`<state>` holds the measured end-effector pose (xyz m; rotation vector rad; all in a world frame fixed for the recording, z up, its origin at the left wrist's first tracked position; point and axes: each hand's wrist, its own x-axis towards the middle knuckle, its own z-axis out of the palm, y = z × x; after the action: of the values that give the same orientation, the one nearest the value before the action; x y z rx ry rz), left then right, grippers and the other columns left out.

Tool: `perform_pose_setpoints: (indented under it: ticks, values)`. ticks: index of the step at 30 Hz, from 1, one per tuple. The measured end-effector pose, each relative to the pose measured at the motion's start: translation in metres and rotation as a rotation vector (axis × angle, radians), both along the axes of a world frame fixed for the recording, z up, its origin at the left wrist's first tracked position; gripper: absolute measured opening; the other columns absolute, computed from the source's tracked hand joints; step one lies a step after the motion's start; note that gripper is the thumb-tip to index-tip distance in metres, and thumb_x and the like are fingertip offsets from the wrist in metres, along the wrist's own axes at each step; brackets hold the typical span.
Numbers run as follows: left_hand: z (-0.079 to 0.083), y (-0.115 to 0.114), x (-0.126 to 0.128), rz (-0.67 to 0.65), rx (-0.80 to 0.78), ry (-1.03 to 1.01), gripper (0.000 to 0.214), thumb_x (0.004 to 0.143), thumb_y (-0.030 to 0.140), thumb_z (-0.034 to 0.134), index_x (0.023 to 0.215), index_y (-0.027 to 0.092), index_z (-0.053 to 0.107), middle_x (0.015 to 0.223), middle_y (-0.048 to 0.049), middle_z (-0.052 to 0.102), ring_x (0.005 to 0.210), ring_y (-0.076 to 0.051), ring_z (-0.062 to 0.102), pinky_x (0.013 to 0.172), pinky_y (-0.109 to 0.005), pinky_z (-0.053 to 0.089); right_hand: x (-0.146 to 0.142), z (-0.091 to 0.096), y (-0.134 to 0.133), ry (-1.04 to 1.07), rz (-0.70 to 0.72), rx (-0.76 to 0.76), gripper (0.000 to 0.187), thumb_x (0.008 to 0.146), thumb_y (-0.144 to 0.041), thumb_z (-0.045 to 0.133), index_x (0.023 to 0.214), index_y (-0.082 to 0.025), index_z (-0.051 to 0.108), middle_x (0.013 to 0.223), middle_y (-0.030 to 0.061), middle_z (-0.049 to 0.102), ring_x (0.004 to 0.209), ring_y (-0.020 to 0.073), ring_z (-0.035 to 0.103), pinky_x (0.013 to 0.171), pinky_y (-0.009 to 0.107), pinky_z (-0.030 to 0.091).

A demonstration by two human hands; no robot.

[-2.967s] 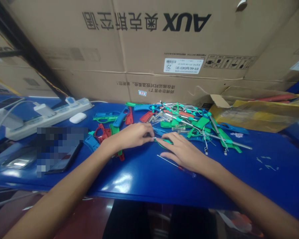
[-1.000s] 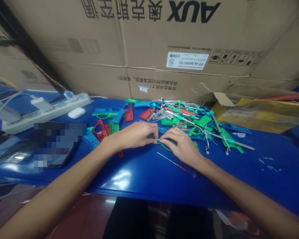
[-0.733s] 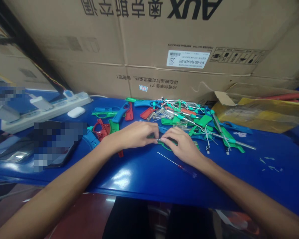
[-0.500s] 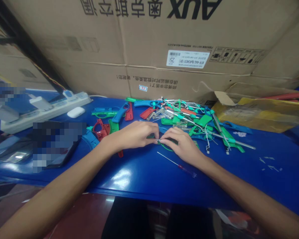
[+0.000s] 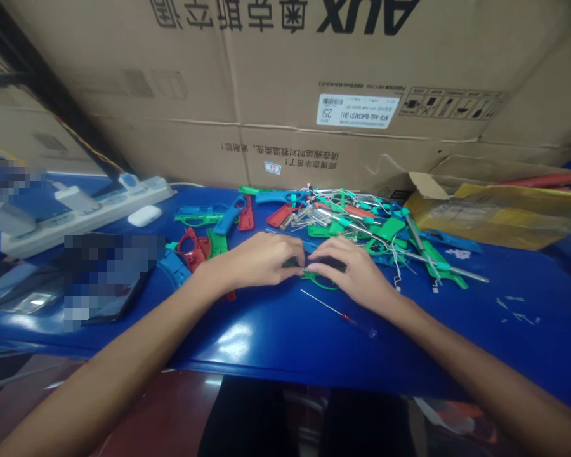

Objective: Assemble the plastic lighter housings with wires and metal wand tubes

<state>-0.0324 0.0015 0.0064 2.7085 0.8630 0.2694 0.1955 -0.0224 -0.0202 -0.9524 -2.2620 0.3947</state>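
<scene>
My left hand (image 5: 270, 259) is curled around one end of a green plastic casing (image 5: 324, 283), its thumb and fingertips closed. Facing it, my right hand (image 5: 356, 274) bends over the same casing, thumb and forefinger close to my left fingertips. A tiny pale bit shows where the fingertips meet; what it is, I cannot make out. Most of the casing is hidden by my hands, with a curved green edge showing below the right fingers. Just in front lies a screwdriver (image 5: 345, 317) with a thin shaft and a clear red handle.
Behind my hands is a pile of green, blue and red casings, metal tubes (image 5: 467, 272) and white wires. More casings (image 5: 194, 247) lie left, near a phone (image 5: 124, 289), a white earbud case (image 5: 144, 216) and a power strip (image 5: 107, 206). A yellow-taped carton (image 5: 499, 219) stands right.
My right thumb and forefinger have parted slightly at the casing. My left hand stays nearly where it was. The view has shifted a little.
</scene>
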Motion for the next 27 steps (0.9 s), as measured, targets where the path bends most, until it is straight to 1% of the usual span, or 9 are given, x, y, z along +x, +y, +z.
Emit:
perform_pose_setpoints:
  ticks: [2,4,7,10,12,16,21,24,27]
  values:
    - [-0.001,0.001,0.000,0.001,-0.028,-0.012,0.017,0.097,0.033,0.059,0.099,0.021,0.071,0.106,-0.0039,0.072,0.091,-0.018,0.067,0.075,-0.030,0.047,0.011,0.010,0.002,-0.049,0.039,0.040,0.020,0.095,-0.037,0.065,0.109,-0.024,0.072,0.108,0.0070,0.069,0.104,0.0240,0.060,0.093,0.043,0.049]
    - [-0.001,0.001,-0.001,0.001,-0.056,-0.020,0.018,0.096,0.034,0.061,0.099,0.020,0.072,0.105,-0.0034,0.072,0.088,-0.017,0.067,0.074,-0.029,0.046,0.025,0.018,0.004,-0.109,0.111,0.058,0.022,0.094,-0.038,0.067,0.111,-0.025,0.071,0.112,0.0074,0.067,0.109,0.0246,0.059,0.096,0.044,0.048]
    - [-0.001,0.001,-0.001,-0.011,-0.074,-0.025,0.019,0.096,0.035,0.061,0.100,0.020,0.072,0.105,-0.0028,0.071,0.087,-0.016,0.066,0.073,-0.028,0.046,0.045,0.023,0.008,-0.142,0.180,-0.010,0.018,0.092,-0.039,0.069,0.102,-0.025,0.073,0.108,0.0053,0.068,0.106,0.0227,0.060,0.094,0.040,0.049]
    - [-0.001,0.000,0.000,-0.012,-0.075,-0.009,0.020,0.097,0.036,0.061,0.101,0.021,0.072,0.106,-0.0021,0.071,0.088,-0.015,0.066,0.073,-0.027,0.044,0.055,0.019,0.012,-0.186,0.232,-0.099,0.023,0.089,-0.045,0.071,0.101,-0.026,0.075,0.106,0.0043,0.068,0.103,0.0219,0.061,0.091,0.038,0.049]
    - [0.000,0.000,0.000,-0.008,-0.078,0.002,0.020,0.097,0.037,0.061,0.102,0.021,0.072,0.105,-0.0018,0.072,0.087,-0.015,0.066,0.072,-0.027,0.043,0.055,0.016,0.013,-0.219,0.247,-0.127,0.026,0.088,-0.047,0.071,0.103,-0.026,0.076,0.107,0.0048,0.069,0.102,0.0223,0.062,0.091,0.038,0.049]
    - [0.000,0.000,0.000,-0.001,-0.087,0.013,0.018,0.096,0.037,0.063,0.102,0.021,0.071,0.105,-0.0016,0.072,0.085,-0.015,0.065,0.070,-0.026,0.042,0.051,0.013,0.013,-0.232,0.245,-0.149,0.028,0.090,-0.046,0.070,0.106,-0.025,0.077,0.107,0.0055,0.070,0.103,0.0223,0.063,0.093,0.037,0.049]
    - [-0.003,0.003,-0.003,0.019,-0.072,-0.006,0.019,0.095,0.038,0.065,0.100,0.020,0.068,0.100,-0.0013,0.072,0.080,-0.014,0.064,0.067,-0.026,0.041,0.045,0.009,0.010,-0.208,0.222,-0.122,0.029,0.092,-0.041,0.069,0.114,-0.025,0.074,0.110,0.0057,0.070,0.104,0.0214,0.064,0.093,0.036,0.049]
    - [-0.005,0.004,-0.004,0.000,-0.070,-0.034,0.017,0.098,0.036,0.063,0.098,0.020,0.068,0.099,-0.0008,0.071,0.083,-0.014,0.065,0.068,-0.025,0.042,0.041,0.008,0.008,-0.205,0.214,-0.109,0.029,0.091,-0.039,0.070,0.114,-0.022,0.074,0.110,0.0070,0.070,0.105,0.0220,0.064,0.093,0.037,0.050]
    - [-0.005,0.006,-0.004,-0.002,-0.054,-0.035,0.014,0.097,0.033,0.064,0.095,0.021,0.069,0.097,0.0002,0.071,0.083,-0.014,0.065,0.068,-0.026,0.042,0.038,0.007,0.007,-0.205,0.210,-0.088,0.028,0.092,-0.038,0.070,0.113,-0.021,0.073,0.110,0.0075,0.070,0.105,0.0225,0.064,0.093,0.038,0.050]
